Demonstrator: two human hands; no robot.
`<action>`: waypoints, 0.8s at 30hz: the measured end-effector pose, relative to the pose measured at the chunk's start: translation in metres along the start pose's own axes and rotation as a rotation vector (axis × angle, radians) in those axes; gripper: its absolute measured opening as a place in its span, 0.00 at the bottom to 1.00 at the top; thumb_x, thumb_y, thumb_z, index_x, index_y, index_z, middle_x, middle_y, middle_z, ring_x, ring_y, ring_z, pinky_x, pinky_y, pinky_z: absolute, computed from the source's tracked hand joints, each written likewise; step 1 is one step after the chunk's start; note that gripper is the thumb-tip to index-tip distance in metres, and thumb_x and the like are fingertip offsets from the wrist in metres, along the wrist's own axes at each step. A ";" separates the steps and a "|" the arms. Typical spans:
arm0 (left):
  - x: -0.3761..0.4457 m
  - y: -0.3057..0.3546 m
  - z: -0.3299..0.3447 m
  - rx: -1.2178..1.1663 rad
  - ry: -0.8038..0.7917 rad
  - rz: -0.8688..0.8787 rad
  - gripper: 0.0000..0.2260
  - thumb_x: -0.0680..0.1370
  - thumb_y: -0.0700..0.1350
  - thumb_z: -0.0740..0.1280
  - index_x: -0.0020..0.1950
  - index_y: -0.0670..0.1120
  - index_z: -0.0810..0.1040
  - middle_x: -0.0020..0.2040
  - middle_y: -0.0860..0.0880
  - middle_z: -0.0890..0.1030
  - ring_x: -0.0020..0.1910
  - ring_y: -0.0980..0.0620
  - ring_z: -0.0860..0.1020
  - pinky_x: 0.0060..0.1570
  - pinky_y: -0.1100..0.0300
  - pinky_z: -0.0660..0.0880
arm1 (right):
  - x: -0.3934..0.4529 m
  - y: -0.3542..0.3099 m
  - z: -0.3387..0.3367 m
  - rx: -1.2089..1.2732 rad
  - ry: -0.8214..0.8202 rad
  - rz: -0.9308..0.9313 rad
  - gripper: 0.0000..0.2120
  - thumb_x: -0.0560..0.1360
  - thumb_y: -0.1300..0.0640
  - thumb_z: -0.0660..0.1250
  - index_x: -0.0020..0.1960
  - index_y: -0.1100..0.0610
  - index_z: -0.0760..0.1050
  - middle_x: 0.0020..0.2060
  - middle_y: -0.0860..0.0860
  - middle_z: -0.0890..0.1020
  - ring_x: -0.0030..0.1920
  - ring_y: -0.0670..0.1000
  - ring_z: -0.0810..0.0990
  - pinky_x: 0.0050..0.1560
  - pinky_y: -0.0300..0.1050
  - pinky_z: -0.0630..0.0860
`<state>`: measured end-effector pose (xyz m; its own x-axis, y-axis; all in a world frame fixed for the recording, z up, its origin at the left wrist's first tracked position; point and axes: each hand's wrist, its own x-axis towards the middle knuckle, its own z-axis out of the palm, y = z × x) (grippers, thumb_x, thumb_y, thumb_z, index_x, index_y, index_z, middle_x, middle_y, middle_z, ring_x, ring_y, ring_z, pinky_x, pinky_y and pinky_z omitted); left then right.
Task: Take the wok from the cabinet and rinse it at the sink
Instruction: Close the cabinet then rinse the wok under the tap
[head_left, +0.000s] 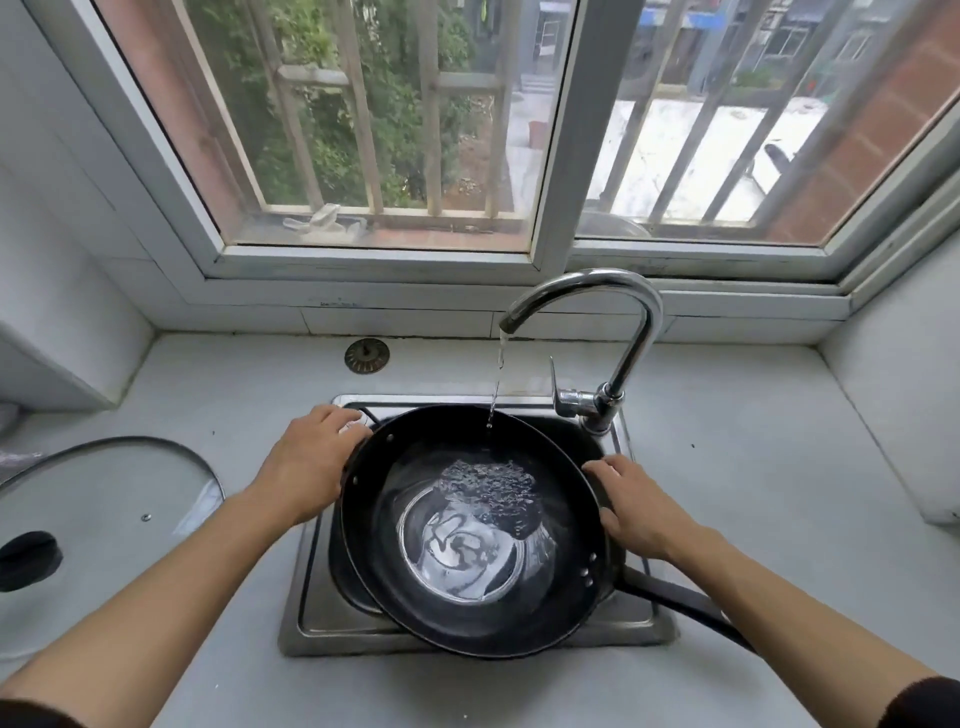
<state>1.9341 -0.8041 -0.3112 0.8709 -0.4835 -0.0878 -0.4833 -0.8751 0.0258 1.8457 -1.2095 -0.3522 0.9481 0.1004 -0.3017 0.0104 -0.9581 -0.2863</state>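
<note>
A black wok sits over the steel sink, with its long handle pointing to the lower right. Water pools and bubbles in its bottom. A thin stream falls from the chrome faucet onto the wok's far rim. My left hand grips the wok's left rim, fingers curled over the edge. My right hand holds the right rim, fingers bent along it.
A glass lid with a black knob lies on the grey counter at the left. A metal drain strainer rests behind the sink. The faucet lever stands at the sink's back right. A window with bars is behind.
</note>
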 end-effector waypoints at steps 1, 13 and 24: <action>0.002 -0.003 -0.004 0.006 -0.026 0.021 0.28 0.64 0.33 0.72 0.63 0.47 0.78 0.64 0.45 0.78 0.63 0.40 0.75 0.55 0.47 0.77 | -0.009 0.003 0.001 -0.007 -0.043 0.009 0.28 0.72 0.56 0.62 0.72 0.51 0.61 0.69 0.53 0.64 0.68 0.56 0.66 0.68 0.49 0.67; 0.034 -0.005 -0.009 0.206 -0.331 0.316 0.26 0.76 0.46 0.66 0.74 0.59 0.66 0.75 0.53 0.64 0.73 0.49 0.61 0.68 0.54 0.67 | -0.068 0.002 0.035 0.000 -0.199 0.126 0.34 0.71 0.54 0.71 0.72 0.44 0.60 0.62 0.49 0.73 0.61 0.53 0.73 0.60 0.47 0.72; 0.010 -0.042 0.011 0.120 -0.059 0.441 0.24 0.56 0.45 0.84 0.48 0.53 0.81 0.49 0.53 0.80 0.45 0.50 0.79 0.38 0.58 0.79 | -0.075 0.006 0.051 0.065 -0.053 0.101 0.32 0.72 0.58 0.67 0.71 0.42 0.58 0.55 0.48 0.76 0.52 0.51 0.76 0.53 0.44 0.73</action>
<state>1.9623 -0.7724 -0.3239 0.5750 -0.8041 -0.1509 -0.8164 -0.5760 -0.0416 1.7581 -1.2090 -0.3773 0.9252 0.0197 -0.3790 -0.1067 -0.9448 -0.3096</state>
